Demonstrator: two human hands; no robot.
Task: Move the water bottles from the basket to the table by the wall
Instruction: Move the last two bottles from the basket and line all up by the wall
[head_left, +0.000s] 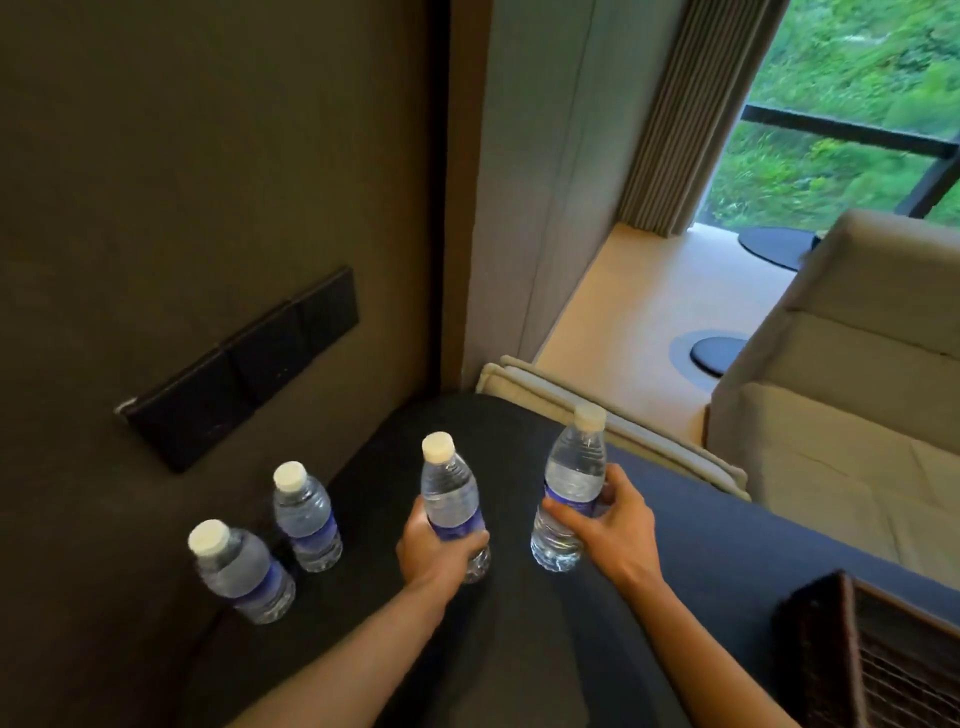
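Two standing bottles (306, 519) crowd the wall side; table (519, 431) beyond lies open

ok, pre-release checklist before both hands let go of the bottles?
1. Left hand wrapped round its bottle: ok.
2. Right hand wrapped round its bottle: ok.
3. Both held bottles upright, caps on: ok.
4. Bases seated on the dark table: cannot tell, contact isn't clear from this angle.
5. Clear of the two bottles already standing by the wall: ok, visible gap.
6. Basket emptied: cannot tell, only a corner shows at the frame's edge.
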